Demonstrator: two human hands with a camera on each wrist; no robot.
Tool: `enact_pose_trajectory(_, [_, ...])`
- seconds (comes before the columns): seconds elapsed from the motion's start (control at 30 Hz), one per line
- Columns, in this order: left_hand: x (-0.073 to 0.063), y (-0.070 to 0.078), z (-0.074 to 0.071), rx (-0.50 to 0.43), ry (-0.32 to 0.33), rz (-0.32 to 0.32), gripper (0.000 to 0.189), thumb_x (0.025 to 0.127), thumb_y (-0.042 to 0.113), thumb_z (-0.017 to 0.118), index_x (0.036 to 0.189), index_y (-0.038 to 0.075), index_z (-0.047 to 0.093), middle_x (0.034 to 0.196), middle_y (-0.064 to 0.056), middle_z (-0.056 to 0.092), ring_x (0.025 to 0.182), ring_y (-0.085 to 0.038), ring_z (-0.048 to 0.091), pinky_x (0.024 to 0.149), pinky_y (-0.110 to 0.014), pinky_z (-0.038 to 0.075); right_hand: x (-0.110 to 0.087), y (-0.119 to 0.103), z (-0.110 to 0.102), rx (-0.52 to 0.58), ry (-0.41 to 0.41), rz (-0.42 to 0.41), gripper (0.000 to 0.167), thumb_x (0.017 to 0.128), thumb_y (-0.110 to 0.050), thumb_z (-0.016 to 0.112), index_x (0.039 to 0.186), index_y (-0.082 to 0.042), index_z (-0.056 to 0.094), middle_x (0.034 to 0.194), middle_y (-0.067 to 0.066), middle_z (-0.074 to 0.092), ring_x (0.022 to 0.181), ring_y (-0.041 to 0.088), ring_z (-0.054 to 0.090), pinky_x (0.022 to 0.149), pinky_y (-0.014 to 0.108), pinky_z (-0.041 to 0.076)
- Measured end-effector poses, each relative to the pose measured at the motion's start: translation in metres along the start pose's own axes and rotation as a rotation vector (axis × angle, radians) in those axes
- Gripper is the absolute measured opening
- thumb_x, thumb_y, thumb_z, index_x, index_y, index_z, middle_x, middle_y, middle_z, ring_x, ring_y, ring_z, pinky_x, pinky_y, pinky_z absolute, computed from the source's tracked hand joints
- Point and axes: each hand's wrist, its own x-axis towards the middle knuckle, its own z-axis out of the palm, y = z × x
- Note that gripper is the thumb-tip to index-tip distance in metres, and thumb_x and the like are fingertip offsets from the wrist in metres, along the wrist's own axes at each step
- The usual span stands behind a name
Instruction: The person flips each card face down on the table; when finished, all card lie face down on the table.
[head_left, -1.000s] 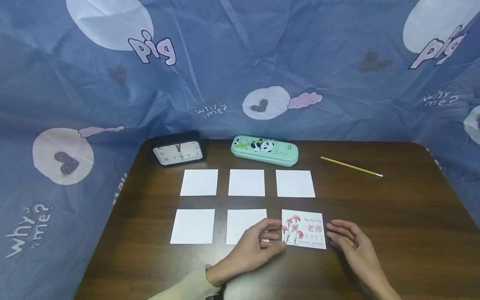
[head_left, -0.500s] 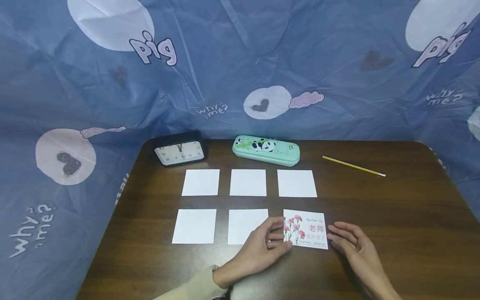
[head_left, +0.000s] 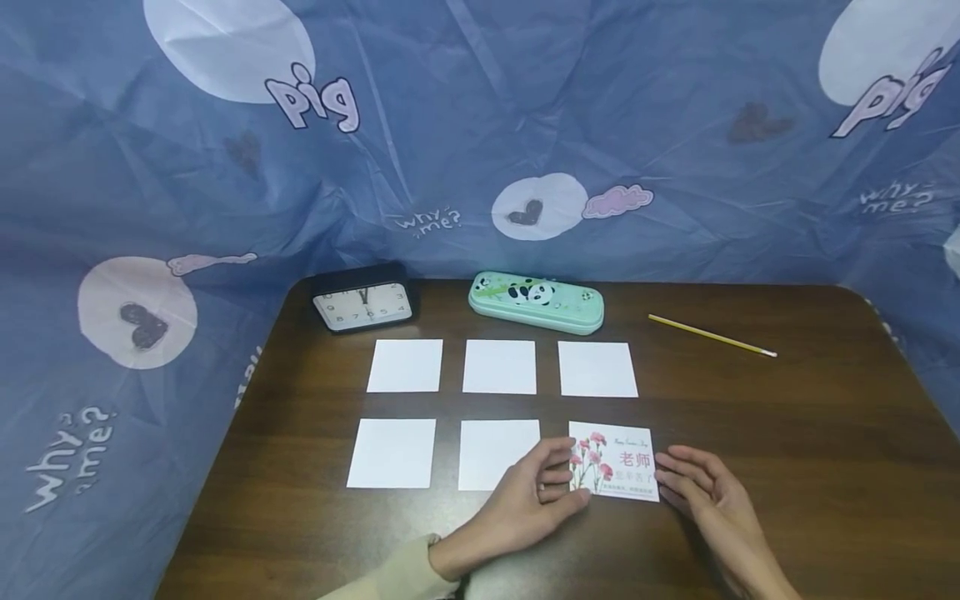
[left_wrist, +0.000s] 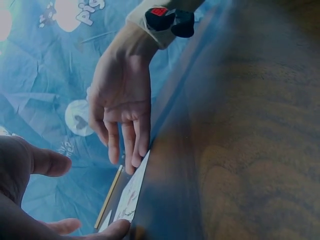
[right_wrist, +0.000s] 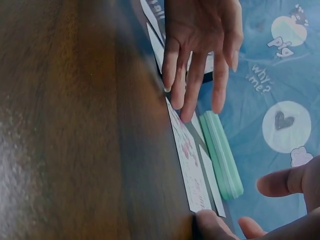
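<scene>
A greeting card [head_left: 628, 467] with pink carnations and Chinese writing lies picture side up at the front right of the card rows. The left hand [head_left: 521, 504] is at its left edge, fingers loosely bent and thumb tip over the lower left corner. On the opposite side, the right hand [head_left: 712, 496] rests edge-down with its fingertips at the card's right edge. The wrist views show both palms facing each other and both thumbs raised, with neither hand gripping the card. Part of a blank white card [head_left: 487, 454] is hidden under the left hand.
Another blank white card [head_left: 392, 454] lies front left, and three more form the back row, including a middle one [head_left: 499, 367]. Behind stand a black clock [head_left: 363, 304] and a mint panda pencil case [head_left: 536, 304]. A yellow pencil [head_left: 712, 336] lies right on the wooden table [head_left: 810, 417].
The left hand has shifted slightly right, so its thumb now overlaps the card's lower left corner. The right hand stays at the right edge. The whole head view has drifted slightly.
</scene>
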Motion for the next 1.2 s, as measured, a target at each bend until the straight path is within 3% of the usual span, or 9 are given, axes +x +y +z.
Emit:
enact_pose_trajectory(0.17, [0.001, 0.002, 0.001, 0.02, -0.004, 0.0, 0.066, 0.097, 0.025, 0.072, 0.151, 0.0, 0.045, 0.149, -0.027, 0.056, 0.129, -0.039, 0.065, 0.098, -0.024, 0.059, 0.002, 0.002, -0.001, 0.028, -0.003, 0.013, 0.048, 0.106, -0.009, 0.057, 0.147, 0.007, 0.037, 0.129, 0.005, 0.067, 0.106, 0.001, 0.07, 0.091, 0.021, 0.061])
enact_pose_trajectory(0.47, [0.001, 0.002, -0.001, 0.044, -0.008, 0.001, 0.066, 0.097, 0.026, 0.071, 0.151, -0.001, 0.045, 0.149, -0.027, 0.056, 0.13, -0.038, 0.065, 0.095, -0.019, 0.058, 0.006, 0.005, -0.007, 0.134, -0.03, 0.012, 0.047, 0.107, -0.012, 0.057, 0.145, 0.005, 0.036, 0.114, -0.019, 0.069, 0.107, 0.0, 0.068, 0.09, 0.022, 0.062])
enact_pose_trajectory(0.77, [-0.001, 0.004, 0.0, 0.092, -0.012, 0.022, 0.064, 0.098, 0.027, 0.071, 0.151, 0.001, 0.046, 0.151, -0.025, 0.055, 0.129, -0.036, 0.065, 0.095, -0.018, 0.058, 0.008, 0.002, -0.01, 0.184, -0.062, 0.015, 0.038, 0.109, -0.017, 0.055, 0.142, -0.003, 0.042, 0.114, -0.02, 0.071, 0.106, 0.003, 0.068, 0.086, 0.023, 0.061])
enact_pose_trajectory(0.9, [0.0, 0.005, 0.001, 0.161, -0.009, 0.031, 0.063, 0.099, 0.029, 0.07, 0.152, 0.004, 0.046, 0.15, -0.024, 0.056, 0.128, -0.033, 0.066, 0.094, -0.02, 0.059, 0.01, 0.0, -0.008, 0.191, -0.105, 0.027, 0.032, 0.113, -0.019, 0.044, 0.142, -0.008, 0.047, 0.119, -0.013, 0.067, 0.106, 0.008, 0.068, 0.087, 0.025, 0.061])
enact_pose_trajectory(1.0, [0.001, 0.007, 0.004, 0.255, 0.003, 0.021, 0.065, 0.099, 0.036, 0.069, 0.154, 0.01, 0.045, 0.147, -0.02, 0.06, 0.126, -0.028, 0.067, 0.095, -0.023, 0.059, 0.012, -0.002, -0.004, 0.179, -0.143, 0.044, 0.035, 0.115, -0.019, 0.037, 0.145, -0.005, 0.046, 0.121, -0.006, 0.063, 0.106, 0.011, 0.068, 0.089, 0.026, 0.061])
enact_pose_trajectory(1.2, [0.001, 0.012, 0.012, 0.435, 0.004, 0.028, 0.072, 0.102, 0.053, 0.059, 0.162, 0.02, 0.036, 0.149, -0.01, 0.06, 0.127, -0.019, 0.064, 0.102, -0.031, 0.054, 0.011, -0.006, 0.008, 0.151, -0.208, 0.113, 0.05, 0.114, -0.024, 0.041, 0.153, 0.006, 0.033, 0.127, -0.004, 0.063, 0.111, 0.008, 0.069, 0.094, 0.024, 0.061])
